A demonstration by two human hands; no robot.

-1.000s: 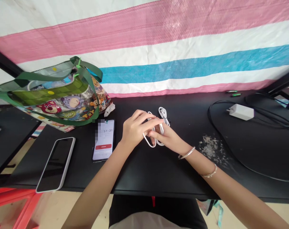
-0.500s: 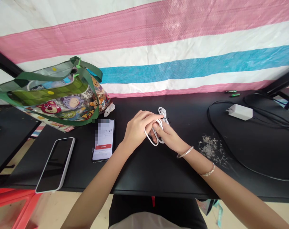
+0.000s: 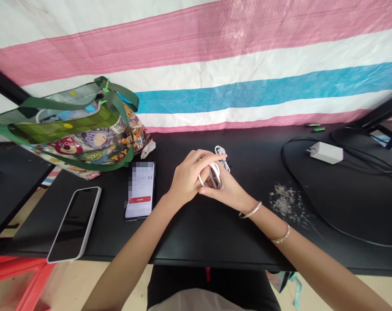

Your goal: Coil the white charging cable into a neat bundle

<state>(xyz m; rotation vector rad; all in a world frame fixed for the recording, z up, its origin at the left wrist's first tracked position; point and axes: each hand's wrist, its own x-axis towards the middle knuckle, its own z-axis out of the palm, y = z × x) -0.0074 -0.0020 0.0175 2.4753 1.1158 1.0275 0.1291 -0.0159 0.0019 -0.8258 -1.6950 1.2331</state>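
A coiled white cable (image 3: 214, 175) is bunched between my two hands above the black table. My left hand (image 3: 191, 172) curls over the coil from the left, its index finger stretched across the top. From the right, my right hand (image 3: 226, 185) is wrapped round the same coil, with the thumb pointing left beneath it. Some of the loops and most of my right fingers are hidden. Just behind the hands, a second bundle of white cable (image 3: 220, 151), tied with a dark band, lies on the table.
Left of my hands lie a lit phone (image 3: 140, 190) and a dark-screened phone (image 3: 74, 224) near the front edge. A clear cartoon bag (image 3: 95, 138) stands behind them. To the right are a white charger (image 3: 327, 152), a black cord (image 3: 299, 181), scattered shavings (image 3: 288, 203) and green batteries (image 3: 319, 129).
The white coil has been gathered tighter between my hands, and its hanging loop is drawn in. My right thumb has moved down and left off the top of the coil.
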